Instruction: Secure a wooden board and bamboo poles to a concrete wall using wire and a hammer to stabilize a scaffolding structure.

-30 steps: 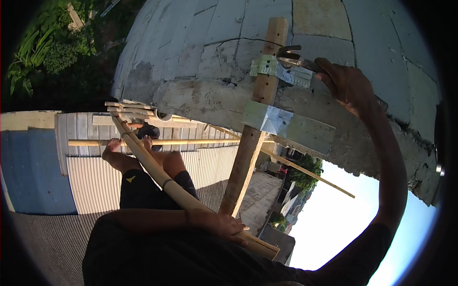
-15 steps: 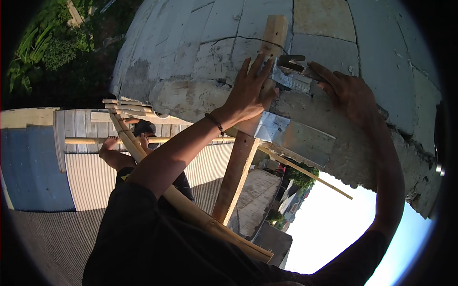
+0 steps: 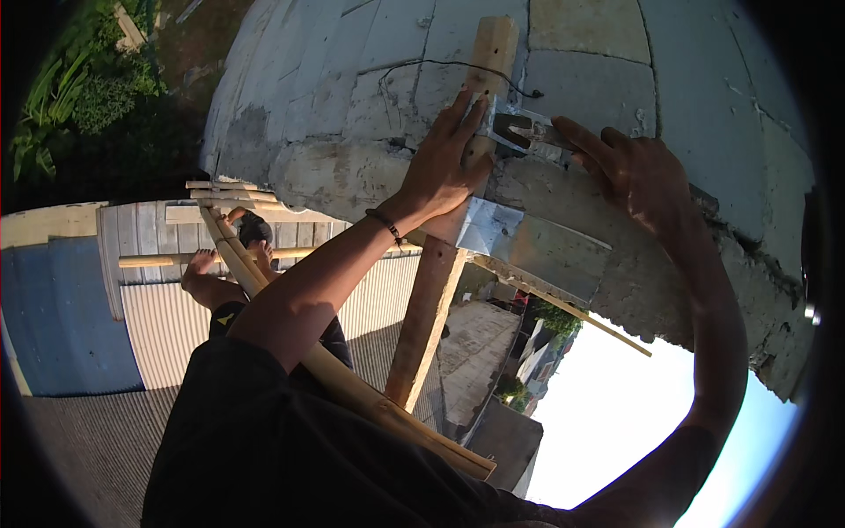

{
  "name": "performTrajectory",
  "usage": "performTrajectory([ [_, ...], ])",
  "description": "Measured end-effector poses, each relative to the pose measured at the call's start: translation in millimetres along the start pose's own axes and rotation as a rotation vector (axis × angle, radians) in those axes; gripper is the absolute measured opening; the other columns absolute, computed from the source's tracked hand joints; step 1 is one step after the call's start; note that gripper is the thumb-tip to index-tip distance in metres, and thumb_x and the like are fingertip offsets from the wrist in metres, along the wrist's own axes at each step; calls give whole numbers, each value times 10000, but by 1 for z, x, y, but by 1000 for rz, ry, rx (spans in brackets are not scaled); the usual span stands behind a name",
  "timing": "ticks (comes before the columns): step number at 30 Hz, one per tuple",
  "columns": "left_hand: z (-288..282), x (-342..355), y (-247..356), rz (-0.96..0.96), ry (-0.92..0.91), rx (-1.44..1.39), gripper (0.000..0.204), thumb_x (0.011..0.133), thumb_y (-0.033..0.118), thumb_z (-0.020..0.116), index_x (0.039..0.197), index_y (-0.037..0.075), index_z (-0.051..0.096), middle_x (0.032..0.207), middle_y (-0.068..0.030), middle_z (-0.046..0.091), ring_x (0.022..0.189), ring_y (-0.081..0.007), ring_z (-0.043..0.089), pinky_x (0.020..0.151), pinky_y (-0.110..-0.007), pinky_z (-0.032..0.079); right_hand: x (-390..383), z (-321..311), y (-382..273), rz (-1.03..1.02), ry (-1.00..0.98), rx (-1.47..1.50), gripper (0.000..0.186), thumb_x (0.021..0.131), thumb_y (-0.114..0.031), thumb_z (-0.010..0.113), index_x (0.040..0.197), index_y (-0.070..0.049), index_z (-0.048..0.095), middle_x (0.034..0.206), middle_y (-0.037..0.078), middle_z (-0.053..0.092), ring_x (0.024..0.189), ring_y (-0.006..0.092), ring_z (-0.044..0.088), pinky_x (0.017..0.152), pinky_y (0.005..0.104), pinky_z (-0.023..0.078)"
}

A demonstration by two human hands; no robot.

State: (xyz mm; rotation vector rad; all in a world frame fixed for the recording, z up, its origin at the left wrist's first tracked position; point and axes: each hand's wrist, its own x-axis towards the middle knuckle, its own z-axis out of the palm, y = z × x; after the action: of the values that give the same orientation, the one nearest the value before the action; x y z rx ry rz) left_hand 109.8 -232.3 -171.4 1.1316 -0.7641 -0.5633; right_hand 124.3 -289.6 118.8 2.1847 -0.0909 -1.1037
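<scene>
A wooden beam (image 3: 493, 55) stands against a rough block-and-concrete wall. Across the beam my left hand (image 3: 437, 176) is wrapped, thumb on its right side and fingertips beside an upper shiny metal strip (image 3: 484, 113). My right hand (image 3: 641, 176) is closed round a claw hammer (image 3: 513, 129); its forked head lies at that strip, right by the beam. Most of the handle is hidden in my fist. Below my left hand, a bent sheet-metal strip (image 3: 489, 229) wraps the beam and reaches onto the wall. A thin dark wire (image 3: 431, 62) crosses the beam's upper part.
A bamboo pole (image 3: 378, 400) runs diagonally below my arms. Corrugated roofing (image 3: 167, 330) and a blue panel (image 3: 70, 312) lie far below. A bare foot (image 3: 201, 261) shows near another person (image 3: 255, 227) at left. Bright sky opens at lower right.
The hammer head has shifted left and slightly down to the beam, its claw now more visible. My left hand has moved a little left with the beam in view. Both hands keep their hold.
</scene>
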Motion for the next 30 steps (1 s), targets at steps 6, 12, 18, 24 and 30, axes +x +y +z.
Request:
performTrajectory([
  [6, -1, 1, -4, -9, -45, 20, 767, 856, 271, 639, 1504, 34, 304, 1561, -240, 250, 1361, -510, 339, 1151, -513, 325, -1, -1, -1, -41, 252, 198, 459, 988, -364, 543, 1433, -297, 456, 726, 66, 608, 576, 229, 630, 528, 386, 532],
  [12, 3, -2, -6, 98, 100, 75, 601, 862, 219, 659, 1390, 44, 430, 1534, -222, 298, 1388, -432, 336, 1151, -500, 322, 2, -4, 0, -106, 76, -96, 571, 913, -232, 655, 1445, -191, 451, 769, 80, 647, 558, 218, 612, 485, 367, 500],
  [18, 2, 1, -9, 48, 13, 110, 765, 854, 321, 637, 1498, 46, 328, 1563, -219, 270, 1336, -537, 357, 1110, -552, 361, 3, -2, 0, -130, 293, 91, 549, 940, -271, 626, 1457, -237, 442, 746, 76, 630, 539, 219, 597, 486, 381, 496],
  [24, 3, -1, -8, 71, 72, 123, 778, 850, 334, 645, 1516, 95, 322, 1571, -199, 274, 1340, -535, 357, 1075, -563, 377, 1, 0, 1, -65, 180, -35, 518, 965, -337, 592, 1457, -288, 437, 706, 47, 590, 525, 196, 594, 501, 353, 509],
  [30, 4, -3, -7, 41, 62, 164, 782, 853, 344, 640, 1524, 113, 314, 1578, -183, 270, 1359, -525, 340, 1073, -562, 372, -3, -5, 4, 17, 89, -176, 504, 969, -333, 588, 1447, -265, 442, 718, 55, 618, 534, 193, 621, 503, 359, 516],
])
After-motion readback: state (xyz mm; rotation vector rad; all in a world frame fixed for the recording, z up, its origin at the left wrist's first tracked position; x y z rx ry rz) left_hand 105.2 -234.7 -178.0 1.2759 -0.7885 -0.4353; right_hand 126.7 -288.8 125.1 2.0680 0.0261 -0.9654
